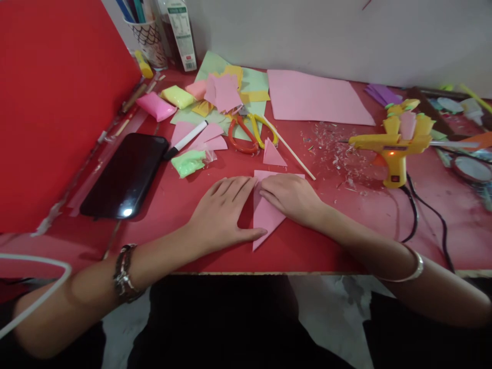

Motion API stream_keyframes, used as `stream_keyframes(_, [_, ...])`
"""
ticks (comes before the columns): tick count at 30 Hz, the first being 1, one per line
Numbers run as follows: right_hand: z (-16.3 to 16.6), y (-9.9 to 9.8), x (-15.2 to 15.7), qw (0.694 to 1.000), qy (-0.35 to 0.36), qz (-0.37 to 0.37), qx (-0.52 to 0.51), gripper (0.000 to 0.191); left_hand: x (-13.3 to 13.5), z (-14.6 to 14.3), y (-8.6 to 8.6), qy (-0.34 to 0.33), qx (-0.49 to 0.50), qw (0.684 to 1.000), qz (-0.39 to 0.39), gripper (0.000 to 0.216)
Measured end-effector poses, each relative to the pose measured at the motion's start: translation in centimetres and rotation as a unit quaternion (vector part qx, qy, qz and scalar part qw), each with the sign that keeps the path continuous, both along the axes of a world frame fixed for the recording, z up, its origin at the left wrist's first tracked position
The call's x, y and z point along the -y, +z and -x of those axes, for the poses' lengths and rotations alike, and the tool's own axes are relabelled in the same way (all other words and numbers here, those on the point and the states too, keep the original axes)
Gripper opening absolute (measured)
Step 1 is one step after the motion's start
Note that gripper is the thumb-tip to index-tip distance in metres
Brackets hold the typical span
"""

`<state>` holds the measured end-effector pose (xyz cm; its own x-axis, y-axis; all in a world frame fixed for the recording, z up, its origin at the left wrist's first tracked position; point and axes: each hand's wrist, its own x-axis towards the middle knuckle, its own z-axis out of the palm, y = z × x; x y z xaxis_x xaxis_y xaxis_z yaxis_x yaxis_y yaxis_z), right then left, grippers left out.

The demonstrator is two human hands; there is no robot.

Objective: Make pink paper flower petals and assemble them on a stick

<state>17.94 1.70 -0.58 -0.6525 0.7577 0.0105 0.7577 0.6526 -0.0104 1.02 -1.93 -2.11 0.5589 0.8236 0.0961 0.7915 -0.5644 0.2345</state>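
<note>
A folded pink paper [265, 220], roughly a triangle, lies on the red tabletop near its front edge. My left hand [219, 212] rests flat to its left, fingers stretched out and the thumb over the paper's lower part. On the upper part of the paper presses my right hand [294, 197], its fingers bent and held together; what lies beneath them is hidden. Just beyond the hands are a small folded pink paper piece [273, 154] and a thin pale stick [292, 148]. Scissors with red and yellow handles [246, 141] lie behind these.
A yellow glue gun [395, 148] with a lit red light stands right, its cord trailing forward. Glue scraps [338, 151] litter the table beside it. On the left are a black phone [125, 174], marker [188, 138] and green clay packet [188, 163]. Pink paper [315, 97] lies behind.
</note>
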Motion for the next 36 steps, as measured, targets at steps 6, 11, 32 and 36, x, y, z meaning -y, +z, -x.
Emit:
stream_keyframes(6, [0.1,0.2,0.0,1.0,-0.011,0.022,0.019,0.023,0.4,0.1,0.1,0.0,0.007,1.0,-0.02,0.078])
stream_keyframes(11, [0.2,0.2,0.0,0.999,-0.012,0.022,0.023,0.026,0.4,0.1,0.1,-0.004,0.007,0.999,-0.043,0.074])
stream_keyframes(32, [-0.7,-0.9,-0.3,0.995,0.024,-0.018,-0.097,0.023,1.3,-0.1,0.0,-0.009,0.034,0.999,-0.034,0.073])
stream_keyframes(36, [-0.8,-1.0,-0.3,0.993,0.026,-0.007,-0.113,0.022,1.3,0.0,0.0,-0.016,0.047,0.998,-0.035,0.073])
